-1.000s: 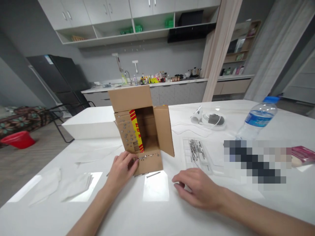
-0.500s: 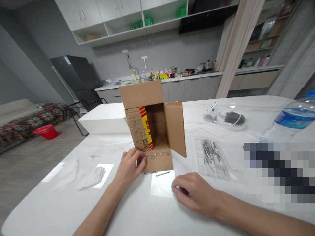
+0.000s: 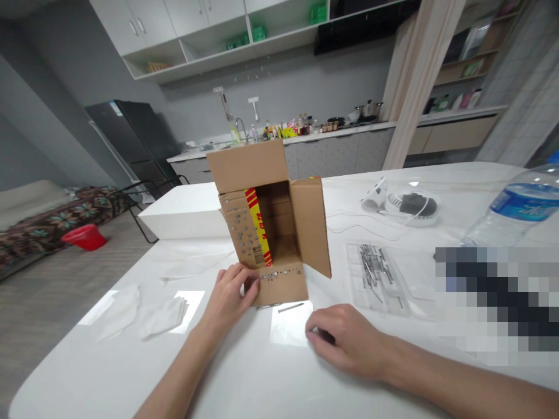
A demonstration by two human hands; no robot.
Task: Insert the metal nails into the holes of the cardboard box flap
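Note:
An open cardboard box (image 3: 272, 288) lies on its side on the white table, its opening towards me. Its left flap and lower flap carry many round nail heads, in a row along the lower one. At the left end of that row is my left hand (image 3: 233, 291), thumb and forefinger pinched against the flap; what sits between the fingertips is hidden. Two loose nails (image 3: 290, 308) lie just in front of the lower flap. My right hand (image 3: 343, 337) rests curled on the table to the right of them, its thumb and forefinger together, with nothing visible in it.
A clear compartment case (image 3: 371, 285) of nails and screws lies right of the box. Behind it are a white device with a cable (image 3: 413, 205) and a water bottle (image 3: 510, 212). White cloths (image 3: 159, 317) lie at left; a long white box (image 3: 187, 212) stands behind.
The view has shifted slightly. Both hands keep about the same place and pose, and the box and nails look unmoved.

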